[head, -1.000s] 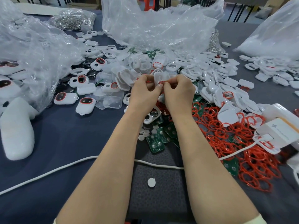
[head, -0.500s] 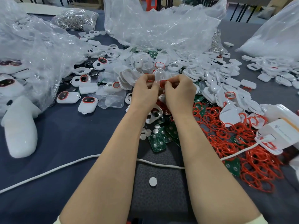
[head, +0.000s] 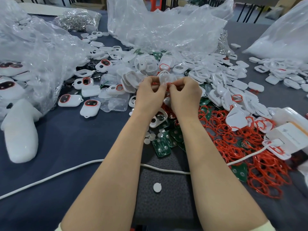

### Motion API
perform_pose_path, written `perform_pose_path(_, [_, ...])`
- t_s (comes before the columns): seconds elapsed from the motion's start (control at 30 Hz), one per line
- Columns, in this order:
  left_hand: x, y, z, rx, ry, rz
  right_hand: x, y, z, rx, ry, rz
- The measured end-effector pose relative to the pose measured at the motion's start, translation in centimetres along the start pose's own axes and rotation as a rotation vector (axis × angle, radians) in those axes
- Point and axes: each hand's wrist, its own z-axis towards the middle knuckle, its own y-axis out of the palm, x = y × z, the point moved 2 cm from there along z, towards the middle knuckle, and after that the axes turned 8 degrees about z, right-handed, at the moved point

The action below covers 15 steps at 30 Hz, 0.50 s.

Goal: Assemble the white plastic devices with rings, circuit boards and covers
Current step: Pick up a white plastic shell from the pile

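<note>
Nearest the camera, a dark textured mat point(head: 165, 207) lies on the blue-grey table point(head: 58, 144), with one small white disc point(head: 157, 187) on it between the two bare forearms. A white cable point(head: 66, 170) crosses the table and the mat's far edge, passing under both arms. Just beyond it lie green circuit boards point(head: 162, 147) beside a few loose white button discs point(head: 150, 136). To the right, a tangled heap of red rings point(head: 241, 147) spreads out, and a white charger block point(head: 290, 135) sits at its right edge. Far left lies a white foam piece point(head: 20, 134).

Below the wrists, a white device shell point(head: 158, 118) with round openings rests on the boards.

Above it, off the table, the left hand point(head: 150, 95) and right hand point(head: 185, 95) meet with their fingers curled. Both pinch a red ring point(head: 168, 84) at their fingertips, stretched along the lower edge of a translucent white cover point(head: 163, 78) that stands up between the thumbs. Which fingers carry the cover itself I cannot tell.

Left of the hands lie finished white devices point(head: 90, 105) with red-rimmed dark windows, next to flat clear covers point(head: 116, 105). Beyond and to the right, a large heap of white shells point(head: 225, 84) covers the table.

Farthest off stand crumpled clear plastic bags: one on the left point(head: 33, 47), one in the centre point(head: 166, 27) and one on the right point(head: 283, 35). Between the first two lies a bag of shiny metal parts point(head: 78, 19).
</note>
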Motion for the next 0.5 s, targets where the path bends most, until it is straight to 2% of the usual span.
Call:
perform_pose_path(0.27, [-0.38, 0.20, 0.29, 0.021, 0.033, 0.100, 0.26, 0.23, 0.06, 0.000, -0.005, -0.047])
perform_pose_path(0.5, [-0.15, 0.00, 0.12, -0.002, 0.009, 0.020, 0.01, 0.05, 0.02, -0.009, -0.035, -0.049])
